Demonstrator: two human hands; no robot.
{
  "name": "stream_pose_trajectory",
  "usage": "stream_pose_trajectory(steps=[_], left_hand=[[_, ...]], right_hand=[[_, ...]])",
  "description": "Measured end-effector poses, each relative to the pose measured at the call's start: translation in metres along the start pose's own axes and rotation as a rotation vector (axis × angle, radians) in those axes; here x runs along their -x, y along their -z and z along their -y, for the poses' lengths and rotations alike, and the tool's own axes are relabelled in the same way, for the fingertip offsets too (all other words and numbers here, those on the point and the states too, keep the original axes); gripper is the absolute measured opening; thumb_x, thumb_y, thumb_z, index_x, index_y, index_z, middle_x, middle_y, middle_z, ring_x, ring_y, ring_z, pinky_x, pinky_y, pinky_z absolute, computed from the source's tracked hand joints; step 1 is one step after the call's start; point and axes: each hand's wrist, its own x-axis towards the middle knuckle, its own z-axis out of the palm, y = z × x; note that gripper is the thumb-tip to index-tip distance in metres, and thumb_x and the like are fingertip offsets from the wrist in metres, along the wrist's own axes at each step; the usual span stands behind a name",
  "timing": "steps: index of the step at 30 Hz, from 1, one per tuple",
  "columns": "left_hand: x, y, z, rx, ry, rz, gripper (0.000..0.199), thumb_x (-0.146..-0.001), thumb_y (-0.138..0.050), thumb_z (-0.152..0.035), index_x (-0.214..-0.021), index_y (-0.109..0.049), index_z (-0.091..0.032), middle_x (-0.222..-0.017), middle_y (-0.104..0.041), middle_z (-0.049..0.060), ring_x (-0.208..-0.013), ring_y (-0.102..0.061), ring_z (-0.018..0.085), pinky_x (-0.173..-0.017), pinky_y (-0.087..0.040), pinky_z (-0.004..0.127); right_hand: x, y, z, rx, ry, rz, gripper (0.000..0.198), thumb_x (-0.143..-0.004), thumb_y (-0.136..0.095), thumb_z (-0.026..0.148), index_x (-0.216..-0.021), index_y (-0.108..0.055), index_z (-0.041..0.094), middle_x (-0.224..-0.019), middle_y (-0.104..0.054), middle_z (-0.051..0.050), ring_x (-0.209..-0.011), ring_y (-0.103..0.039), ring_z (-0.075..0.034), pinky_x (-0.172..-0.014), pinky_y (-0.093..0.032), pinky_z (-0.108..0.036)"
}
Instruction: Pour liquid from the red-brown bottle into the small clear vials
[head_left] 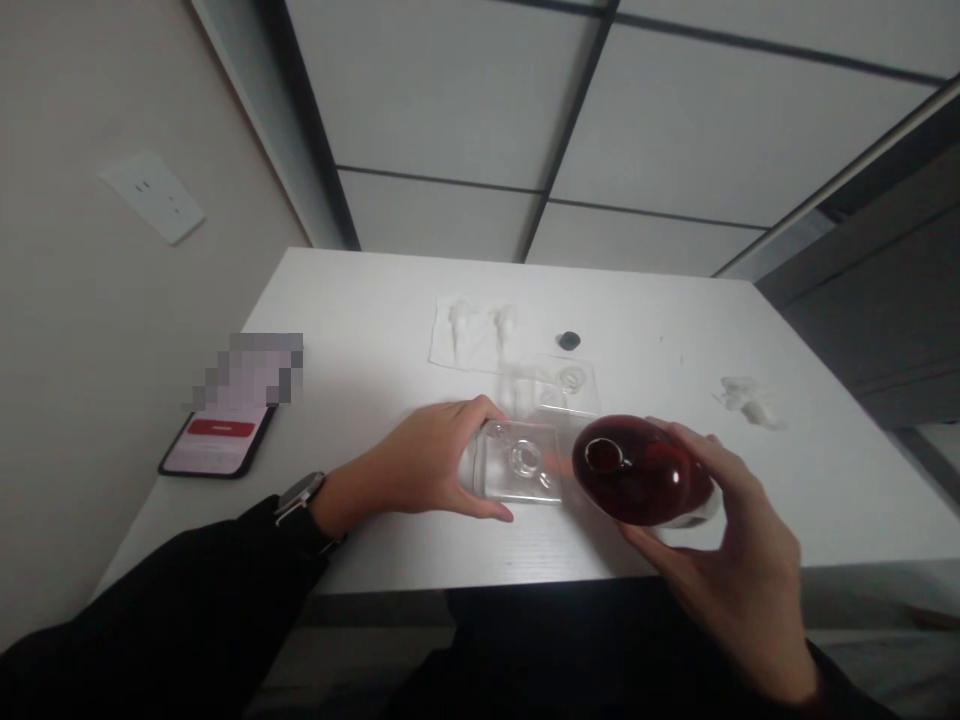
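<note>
My left hand [439, 455] is wrapped around the side of a clear square bottle [536, 485], which has a round open neck on top. My right hand [735, 540] grips a dark red, glossy bottle [652, 470] with an open round mouth. The red bottle is held just right of the clear one, its mouth on the side nearer to it. I cannot tell whether the two touch. Behind them lies another clear square piece with a round ring [572, 380]. A small dark cap [570, 341] rests on the table farther back.
Two white pump heads [504, 322] lie on a thin white sheet at the back. A crumpled whitish wrapper [750, 402] is at the right. On the left lies a phone [217, 445], partly blurred out. The white table [360, 300] meets a wall and panelled doors.
</note>
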Motion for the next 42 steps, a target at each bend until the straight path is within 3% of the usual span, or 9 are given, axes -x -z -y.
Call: stream_pose_trajectory(steps=[6, 15, 22, 36, 42], left_hand=[[0.000, 0.000, 0.000, -0.014, -0.007, 0.005, 0.077, -0.069, -0.091, -0.063, -0.125, -0.057, -0.023, -0.121, -0.076, 0.009, -0.107, -0.073, 0.031, -0.090, -0.052, 0.039], [-0.001, -0.003, 0.002, -0.019, -0.025, -0.022, 0.077, -0.067, -0.091, -0.065, -0.125, -0.062, -0.024, -0.117, -0.077, 0.006, -0.103, -0.074, 0.030, -0.090, -0.052, 0.038], [0.000, -0.003, 0.003, -0.037, -0.038, -0.043, 0.078, -0.067, -0.089, -0.069, -0.125, -0.062, -0.025, -0.111, -0.077, 0.005, -0.100, -0.074, 0.030, -0.089, -0.052, 0.038], [-0.001, -0.003, 0.002, -0.057, -0.028, -0.034, 0.079, -0.065, -0.089, -0.072, -0.123, -0.063, -0.025, -0.112, -0.077, 0.005, -0.099, -0.074, 0.029, -0.084, -0.050, 0.035], [-0.002, -0.003, 0.002, -0.078, -0.034, -0.027, 0.081, -0.065, -0.089, -0.072, -0.124, -0.064, -0.023, -0.114, -0.078, 0.006, -0.099, -0.075, 0.030, -0.082, -0.051, 0.036]], right_hand=[[-0.004, -0.003, 0.004, 0.009, 0.025, 0.037, 0.077, -0.091, -0.080, 0.027, -0.160, -0.045, 0.031, -0.139, -0.069, -0.013, -0.126, -0.069, -0.036, -0.113, -0.054, -0.064], [-0.007, -0.003, 0.012, 0.071, 0.040, 0.024, 0.085, -0.090, -0.076, 0.013, -0.163, -0.040, 0.037, -0.148, -0.064, -0.011, -0.135, -0.063, -0.039, -0.126, -0.029, -0.079], [-0.005, -0.005, 0.011, 0.099, 0.017, -0.002, 0.087, -0.087, -0.077, 0.009, -0.161, -0.043, 0.039, -0.152, -0.062, -0.008, -0.139, -0.060, -0.040, -0.128, -0.019, -0.080], [-0.011, -0.002, 0.014, 0.214, 0.071, 0.013, 0.094, -0.088, -0.073, 0.004, -0.165, -0.036, 0.043, -0.152, -0.061, -0.009, -0.139, -0.059, -0.042, -0.126, -0.011, -0.086], [-0.012, -0.006, 0.011, 0.250, 0.115, -0.073, 0.082, -0.088, -0.074, 0.008, -0.159, -0.047, 0.037, -0.148, -0.066, -0.010, -0.136, -0.063, -0.039, -0.124, -0.014, -0.086]])
